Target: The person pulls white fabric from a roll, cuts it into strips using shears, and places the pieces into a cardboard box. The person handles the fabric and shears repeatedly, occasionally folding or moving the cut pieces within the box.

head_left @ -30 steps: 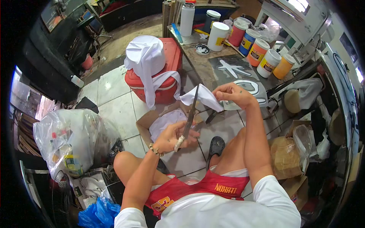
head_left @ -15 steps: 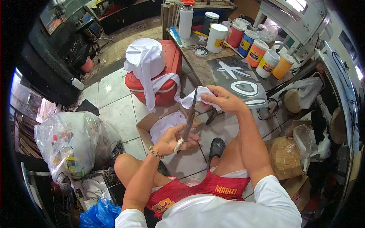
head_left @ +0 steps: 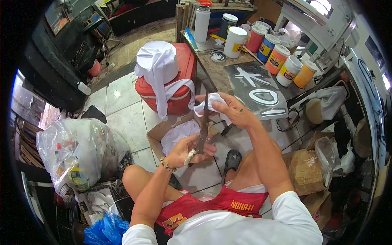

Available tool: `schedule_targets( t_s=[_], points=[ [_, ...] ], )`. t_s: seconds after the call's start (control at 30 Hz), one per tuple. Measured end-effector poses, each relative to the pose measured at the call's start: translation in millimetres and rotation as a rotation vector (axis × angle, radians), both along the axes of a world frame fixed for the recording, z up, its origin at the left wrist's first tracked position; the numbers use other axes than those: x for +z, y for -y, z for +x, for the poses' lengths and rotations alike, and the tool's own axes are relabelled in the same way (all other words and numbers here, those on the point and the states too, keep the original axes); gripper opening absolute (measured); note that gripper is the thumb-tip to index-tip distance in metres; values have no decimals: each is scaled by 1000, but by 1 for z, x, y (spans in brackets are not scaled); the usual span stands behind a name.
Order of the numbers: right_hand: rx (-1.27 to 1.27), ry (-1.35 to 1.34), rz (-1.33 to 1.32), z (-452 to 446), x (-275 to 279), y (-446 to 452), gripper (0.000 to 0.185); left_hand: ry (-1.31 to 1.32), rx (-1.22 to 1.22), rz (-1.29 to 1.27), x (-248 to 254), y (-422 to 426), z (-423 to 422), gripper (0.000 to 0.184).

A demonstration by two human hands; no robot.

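Note:
In the middle of the head view, my left hand (head_left: 185, 153) is closed around the lower part of a long dark knife (head_left: 202, 132), whose handle end is wrapped in white. The blade points up and away from me. My right hand (head_left: 237, 112) pinches a white cloth (head_left: 216, 99) bunched against the upper blade. A strip of white fabric (head_left: 163, 96) hangs over a white tub (head_left: 153, 69) on a red cooler (head_left: 187, 67). Below my hands stands an open cardboard box (head_left: 155, 134) with white fabric pieces (head_left: 179, 136) inside.
A worktable (head_left: 216, 75) at upper right bears several paint jars, including an orange jar (head_left: 277, 58), and a black stencil sheet (head_left: 245, 77). A clear plastic bag (head_left: 77, 151) stands at left. A taped brown package (head_left: 306, 173) lies by my right knee.
My right hand has shifted slightly down and toward me, and the cloth is more bunched around the blade. The knife stands a little more upright; my left hand is nearly still.

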State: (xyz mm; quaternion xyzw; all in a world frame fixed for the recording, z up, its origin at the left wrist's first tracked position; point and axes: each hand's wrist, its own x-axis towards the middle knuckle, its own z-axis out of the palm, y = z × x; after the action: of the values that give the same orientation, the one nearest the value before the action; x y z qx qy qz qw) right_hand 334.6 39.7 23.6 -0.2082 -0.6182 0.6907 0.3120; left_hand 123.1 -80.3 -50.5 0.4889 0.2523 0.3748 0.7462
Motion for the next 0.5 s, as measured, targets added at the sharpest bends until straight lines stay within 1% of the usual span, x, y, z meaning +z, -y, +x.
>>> schedule_targets(
  t_s=[0.07,0.1,0.17,0.23,0.3,0.33,0.4,0.5],
  points=[
    [104,-35,-72,-4,-11,0,36,31,12,-13,3,1,1,86],
    [105,-35,-73,-5,-15,0,36,61,24,-26,4,2,2,85],
    [138,84,42,-8,-18,0,42,112,53,9,7,2,5,85],
    [127,109,-4,-7,-18,2,40,163,82,44,9,3,6,85],
    [101,119,34,-8,-20,0,41,69,107,59,10,3,5,87],
    [102,119,35,-8,-19,0,41,69,107,60,9,3,2,87],
    [44,89,156,-6,-14,-2,41,-17,-13,-112,5,2,-7,89],
    [20,56,233,-5,-15,-6,37,-68,32,-89,-2,0,-8,92]
  ],
)
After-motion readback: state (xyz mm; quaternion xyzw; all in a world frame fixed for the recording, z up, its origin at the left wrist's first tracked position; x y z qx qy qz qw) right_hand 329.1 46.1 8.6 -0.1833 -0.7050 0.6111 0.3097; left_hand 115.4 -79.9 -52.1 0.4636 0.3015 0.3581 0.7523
